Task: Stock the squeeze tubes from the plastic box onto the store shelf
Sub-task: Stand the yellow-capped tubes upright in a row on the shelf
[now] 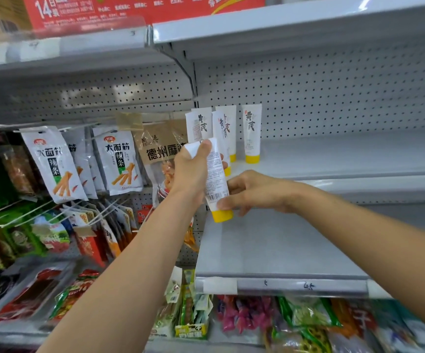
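My left hand (192, 165) grips the upper part of a white squeeze tube (216, 184) with a yellow cap, held cap-down in front of the shelves. My right hand (254, 191) pinches the same tube just above its cap. Several matching tubes stand cap-down on the grey middle shelf (346, 154) behind it; the rightmost standing tube (251, 133) is apart from the others. The plastic box is not in view.
Snack packets (53, 164) hang on pegs to the left. A lower grey shelf (270, 245) lies beneath my hands. Bagged goods (295, 319) fill the bottom shelf. A red carton (140, 8) sits on the top shelf.
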`<state>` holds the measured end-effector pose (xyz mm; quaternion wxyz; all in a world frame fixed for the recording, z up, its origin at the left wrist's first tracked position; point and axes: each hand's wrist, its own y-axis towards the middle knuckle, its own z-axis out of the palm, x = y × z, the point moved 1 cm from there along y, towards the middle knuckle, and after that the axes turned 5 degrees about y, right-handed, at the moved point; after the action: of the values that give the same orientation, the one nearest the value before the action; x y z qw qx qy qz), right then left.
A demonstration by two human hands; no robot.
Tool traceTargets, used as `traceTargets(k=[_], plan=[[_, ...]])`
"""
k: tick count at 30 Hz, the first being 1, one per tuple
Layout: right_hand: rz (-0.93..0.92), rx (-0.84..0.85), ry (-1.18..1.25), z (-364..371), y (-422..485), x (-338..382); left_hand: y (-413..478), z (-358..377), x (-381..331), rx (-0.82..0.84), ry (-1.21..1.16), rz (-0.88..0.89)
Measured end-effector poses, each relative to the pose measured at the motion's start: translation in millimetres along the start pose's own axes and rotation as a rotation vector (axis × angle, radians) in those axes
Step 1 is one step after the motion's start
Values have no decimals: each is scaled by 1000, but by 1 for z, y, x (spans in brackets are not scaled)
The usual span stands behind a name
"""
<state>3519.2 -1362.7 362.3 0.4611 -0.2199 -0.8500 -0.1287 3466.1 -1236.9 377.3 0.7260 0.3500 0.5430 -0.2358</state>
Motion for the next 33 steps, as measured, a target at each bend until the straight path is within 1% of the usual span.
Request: traceTargets(k=[2, 5, 8, 11, 15, 19, 25, 29, 33], plan=[[5, 11, 103, 5, -1, -3, -3, 1, -3, 16, 11, 18], [-16, -32, 168, 5, -3, -6, -4, 0, -5, 61, 28, 31], [-12, -95, 202, -2, -6, -6, -5, -1, -7, 103, 165, 52], [-36, -224, 162, -13, -9, -1, -8, -5, -5, 119, 316, 94], [-55, -434, 158, -34, -5, 6, -7, -12, 6, 149, 577, 224], [-64, -586, 136, -51, 6, 4, -2, -10, 14, 164, 834, 337], [5, -655, 35, -65, 30, -20, 7, -5, 19, 160, 986, 362], [53, -650, 3, -70, 45, -35, 17, -5, 26, 139, 1112, 380], [58, -640, 20, -74, 54, -44, 22, -4, 32, 133, 1149, 367]])
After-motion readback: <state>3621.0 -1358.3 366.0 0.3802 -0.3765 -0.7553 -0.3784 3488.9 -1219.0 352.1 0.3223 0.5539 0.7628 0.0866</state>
